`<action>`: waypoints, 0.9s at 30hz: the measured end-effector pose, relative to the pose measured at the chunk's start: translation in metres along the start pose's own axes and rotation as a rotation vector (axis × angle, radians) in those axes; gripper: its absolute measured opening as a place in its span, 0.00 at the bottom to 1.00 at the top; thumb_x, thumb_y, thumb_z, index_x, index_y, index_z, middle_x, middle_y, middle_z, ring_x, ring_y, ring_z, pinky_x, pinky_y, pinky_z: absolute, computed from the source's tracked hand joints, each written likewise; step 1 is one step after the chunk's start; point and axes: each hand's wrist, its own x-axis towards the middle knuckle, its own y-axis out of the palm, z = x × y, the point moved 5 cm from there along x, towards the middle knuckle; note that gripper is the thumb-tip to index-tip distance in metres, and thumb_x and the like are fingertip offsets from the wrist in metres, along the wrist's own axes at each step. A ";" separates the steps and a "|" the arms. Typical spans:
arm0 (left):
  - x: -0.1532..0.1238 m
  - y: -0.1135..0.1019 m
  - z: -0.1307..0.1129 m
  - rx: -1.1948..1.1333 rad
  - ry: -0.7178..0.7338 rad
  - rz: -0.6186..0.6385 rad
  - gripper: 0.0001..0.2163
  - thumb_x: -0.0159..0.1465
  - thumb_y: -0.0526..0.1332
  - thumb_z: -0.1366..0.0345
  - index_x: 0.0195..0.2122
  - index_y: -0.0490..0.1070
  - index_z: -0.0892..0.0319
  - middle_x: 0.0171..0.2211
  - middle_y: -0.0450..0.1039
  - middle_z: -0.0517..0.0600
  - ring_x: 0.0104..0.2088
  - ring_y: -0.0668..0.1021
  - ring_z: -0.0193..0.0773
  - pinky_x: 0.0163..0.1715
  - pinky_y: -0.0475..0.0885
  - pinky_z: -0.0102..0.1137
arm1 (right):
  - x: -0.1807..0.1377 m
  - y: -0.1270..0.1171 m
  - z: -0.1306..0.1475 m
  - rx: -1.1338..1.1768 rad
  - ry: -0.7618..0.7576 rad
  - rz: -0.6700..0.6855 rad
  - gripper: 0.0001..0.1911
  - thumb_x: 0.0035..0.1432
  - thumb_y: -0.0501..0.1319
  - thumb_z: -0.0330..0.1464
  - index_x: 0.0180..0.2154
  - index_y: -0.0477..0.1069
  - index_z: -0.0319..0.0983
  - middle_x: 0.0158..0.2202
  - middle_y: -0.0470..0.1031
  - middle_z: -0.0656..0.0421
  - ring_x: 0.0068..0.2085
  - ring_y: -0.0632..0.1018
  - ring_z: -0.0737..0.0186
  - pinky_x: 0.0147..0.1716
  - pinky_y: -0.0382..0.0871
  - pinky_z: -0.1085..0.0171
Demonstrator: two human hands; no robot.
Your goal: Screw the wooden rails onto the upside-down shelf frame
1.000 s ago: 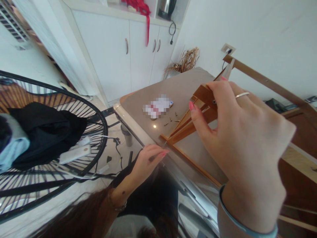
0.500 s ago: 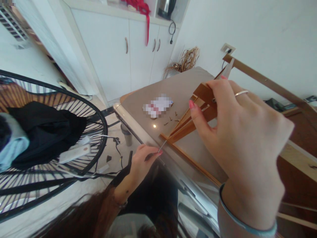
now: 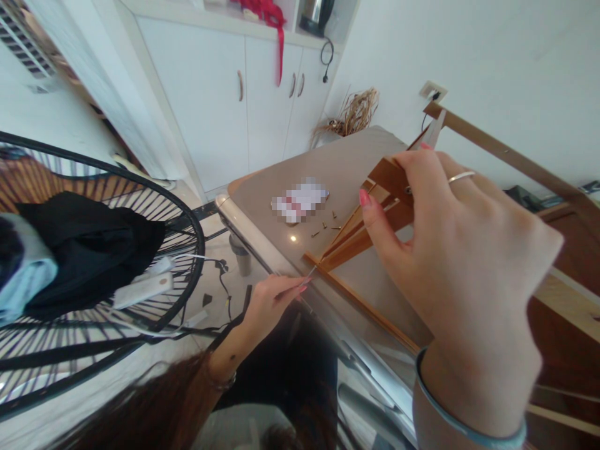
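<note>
Between the thumb and fingers of my left hand (image 3: 272,299) is a slim metal tool (image 3: 311,271) that looks like a hex key. Its tip meets the outer side of a wooden rail (image 3: 360,302), near the rail's left end, where a slat joins it. My right hand (image 3: 464,231), large in the foreground, is closed on a brown wooden block (image 3: 388,178) of the same wooden frame. The thumb and fingers lie on either side of the block. Several small screws (image 3: 325,225) lie on the table beyond the joint.
The grey-brown tabletop (image 3: 262,169) has a phone (image 3: 300,201), blurred out, near its left edge. At left stands a black corded chair (image 3: 199,250) holding dark clothes (image 3: 94,250) and a white power strip (image 3: 144,290). Dried plants (image 3: 356,112) and white cabinets (image 3: 197,94) are behind.
My left hand has shifted slightly and changed its finger position on the hex key, with its fingers now more stretched along it. My right hand and the wooden frame stay nearly in place.
</note>
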 end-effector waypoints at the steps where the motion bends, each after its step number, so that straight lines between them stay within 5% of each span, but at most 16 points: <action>1: 0.000 0.001 0.001 -0.039 -0.056 0.012 0.11 0.65 0.57 0.59 0.40 0.79 0.54 0.26 0.79 0.45 0.27 0.77 0.29 0.29 0.69 0.25 | 0.000 0.000 0.000 0.001 0.001 0.001 0.15 0.62 0.54 0.37 0.49 0.69 0.39 0.39 0.78 0.51 0.41 0.77 0.53 0.28 0.63 0.64; 8: -0.001 0.004 -0.002 -0.193 -0.276 0.170 0.15 0.65 0.55 0.56 0.31 0.75 0.59 0.25 0.75 0.46 0.25 0.74 0.27 0.25 0.66 0.22 | 0.000 0.000 0.000 0.001 -0.011 -0.008 0.15 0.62 0.54 0.38 0.48 0.69 0.39 0.38 0.78 0.51 0.40 0.77 0.54 0.27 0.62 0.65; 17: 0.003 0.000 -0.005 -0.151 -0.342 0.132 0.14 0.65 0.55 0.56 0.32 0.75 0.59 0.29 0.76 0.46 0.30 0.76 0.29 0.29 0.68 0.23 | -0.001 0.001 0.000 -0.009 0.001 -0.004 0.14 0.62 0.54 0.38 0.47 0.68 0.39 0.39 0.78 0.51 0.40 0.76 0.54 0.27 0.60 0.64; 23: 0.004 -0.007 -0.023 0.258 0.014 -0.012 0.10 0.65 0.57 0.61 0.32 0.73 0.59 0.30 0.76 0.47 0.32 0.75 0.31 0.38 0.70 0.28 | -0.001 0.000 0.000 0.006 0.002 0.000 0.15 0.62 0.54 0.38 0.48 0.68 0.39 0.39 0.78 0.51 0.40 0.76 0.54 0.27 0.59 0.64; 27: 0.004 -0.009 -0.028 0.303 0.180 -0.119 0.07 0.64 0.59 0.64 0.40 0.74 0.58 0.34 0.78 0.47 0.36 0.77 0.31 0.42 0.72 0.29 | -0.001 0.000 0.000 -0.018 0.003 0.014 0.15 0.62 0.54 0.38 0.48 0.68 0.39 0.39 0.78 0.51 0.40 0.76 0.54 0.27 0.59 0.64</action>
